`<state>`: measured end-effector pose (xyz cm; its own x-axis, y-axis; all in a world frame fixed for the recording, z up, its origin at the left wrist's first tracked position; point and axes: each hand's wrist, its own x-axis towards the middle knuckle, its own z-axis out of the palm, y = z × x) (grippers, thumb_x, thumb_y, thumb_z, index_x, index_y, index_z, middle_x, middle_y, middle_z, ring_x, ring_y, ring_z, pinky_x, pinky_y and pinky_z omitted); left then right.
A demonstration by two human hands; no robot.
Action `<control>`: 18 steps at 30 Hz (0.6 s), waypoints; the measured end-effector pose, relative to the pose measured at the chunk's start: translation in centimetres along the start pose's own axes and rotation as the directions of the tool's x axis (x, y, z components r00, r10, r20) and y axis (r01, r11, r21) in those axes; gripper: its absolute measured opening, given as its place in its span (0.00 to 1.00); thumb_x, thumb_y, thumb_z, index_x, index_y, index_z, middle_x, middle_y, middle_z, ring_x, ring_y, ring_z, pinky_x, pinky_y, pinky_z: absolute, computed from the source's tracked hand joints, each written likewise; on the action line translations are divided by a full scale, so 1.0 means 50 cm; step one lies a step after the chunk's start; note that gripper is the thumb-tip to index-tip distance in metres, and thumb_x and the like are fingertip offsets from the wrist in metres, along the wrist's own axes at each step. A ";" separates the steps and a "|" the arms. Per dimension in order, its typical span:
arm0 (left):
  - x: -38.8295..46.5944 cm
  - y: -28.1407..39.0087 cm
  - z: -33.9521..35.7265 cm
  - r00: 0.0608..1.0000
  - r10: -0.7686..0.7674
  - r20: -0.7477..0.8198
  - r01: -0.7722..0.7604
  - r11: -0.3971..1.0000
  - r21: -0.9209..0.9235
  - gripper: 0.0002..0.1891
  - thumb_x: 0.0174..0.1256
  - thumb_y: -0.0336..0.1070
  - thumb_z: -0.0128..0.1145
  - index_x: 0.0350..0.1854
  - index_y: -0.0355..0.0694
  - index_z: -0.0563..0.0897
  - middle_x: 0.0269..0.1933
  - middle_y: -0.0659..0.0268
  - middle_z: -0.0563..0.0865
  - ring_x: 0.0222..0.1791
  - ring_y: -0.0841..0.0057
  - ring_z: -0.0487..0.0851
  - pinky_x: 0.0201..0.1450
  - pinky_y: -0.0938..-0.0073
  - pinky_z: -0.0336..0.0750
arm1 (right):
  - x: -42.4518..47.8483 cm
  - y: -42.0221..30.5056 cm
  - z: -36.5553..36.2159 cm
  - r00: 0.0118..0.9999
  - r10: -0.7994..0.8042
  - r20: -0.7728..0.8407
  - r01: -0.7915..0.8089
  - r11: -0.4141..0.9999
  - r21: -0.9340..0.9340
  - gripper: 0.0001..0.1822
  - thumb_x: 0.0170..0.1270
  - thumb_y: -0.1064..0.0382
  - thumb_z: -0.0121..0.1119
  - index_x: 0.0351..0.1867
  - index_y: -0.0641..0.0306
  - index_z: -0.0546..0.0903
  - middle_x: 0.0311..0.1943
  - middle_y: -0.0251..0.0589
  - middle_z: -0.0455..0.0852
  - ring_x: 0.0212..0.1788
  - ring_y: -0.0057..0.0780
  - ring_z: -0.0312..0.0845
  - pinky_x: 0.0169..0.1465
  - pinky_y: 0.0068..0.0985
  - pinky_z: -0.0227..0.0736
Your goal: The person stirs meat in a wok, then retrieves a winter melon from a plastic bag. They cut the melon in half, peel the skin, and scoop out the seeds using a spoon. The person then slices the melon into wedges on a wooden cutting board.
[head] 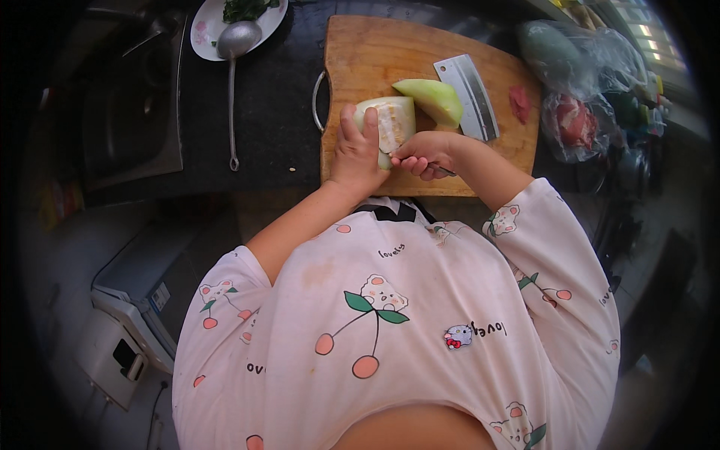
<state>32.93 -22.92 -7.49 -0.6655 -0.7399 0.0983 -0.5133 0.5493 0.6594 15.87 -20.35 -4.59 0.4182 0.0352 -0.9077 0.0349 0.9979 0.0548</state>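
Note:
On the wooden cutting board my left hand grips a piece of pale green melon or gourd, with its seedy core facing up. My right hand holds a thin metal utensil at the lower right edge of that piece; its tip is hidden, so whether it is a spoon or a small knife cannot be told. Just beyond lies a peeled, light green wedge. A cleaver rests flat to the right of the wedge, its blade towards me.
At the upper left, a metal ladle leans on a white plate with leafy greens. A pink scrap lies on the board's right side. Bagged raw meat and a bagged green vegetable stand beyond the right edge.

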 end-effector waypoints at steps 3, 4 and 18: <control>0.000 -0.002 -0.001 1.000 -0.006 0.002 0.006 1.000 0.003 0.47 0.38 0.40 0.72 0.60 0.39 0.56 0.55 0.42 0.59 0.54 0.43 0.67 0.54 0.56 0.69 | -0.008 0.006 0.008 0.996 -0.055 -0.076 0.052 0.998 -0.037 0.11 0.69 0.59 0.43 0.26 0.48 0.73 0.14 0.14 0.68 0.12 0.04 0.57 0.17 0.10 0.48; -0.001 -0.002 -0.004 1.000 0.003 -0.009 -0.003 1.000 0.016 0.47 0.38 0.42 0.72 0.60 0.39 0.56 0.55 0.42 0.59 0.54 0.43 0.67 0.54 0.54 0.68 | -0.016 0.009 0.012 0.988 -0.078 -0.134 0.078 0.997 -0.006 0.10 0.68 0.57 0.45 0.29 0.52 0.75 0.15 0.17 0.71 0.14 0.06 0.61 0.18 0.12 0.56; 0.111 0.050 -0.098 0.859 0.002 0.512 -0.233 0.892 0.388 0.43 0.27 0.57 0.75 0.47 0.33 0.72 0.46 0.57 0.78 0.52 0.64 0.75 0.58 0.65 0.67 | -0.081 0.045 0.036 0.979 -0.001 -0.205 0.043 0.979 0.201 0.09 0.70 0.62 0.42 0.38 0.57 0.76 0.18 0.20 0.61 0.17 0.10 0.50 0.19 0.13 0.43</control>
<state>30.61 -27.57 -1.65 -0.8500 -0.4354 -0.2965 -0.5127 0.8132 0.2755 15.87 -18.34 -0.03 0.2234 0.0448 -0.9737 0.2346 0.9671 0.0983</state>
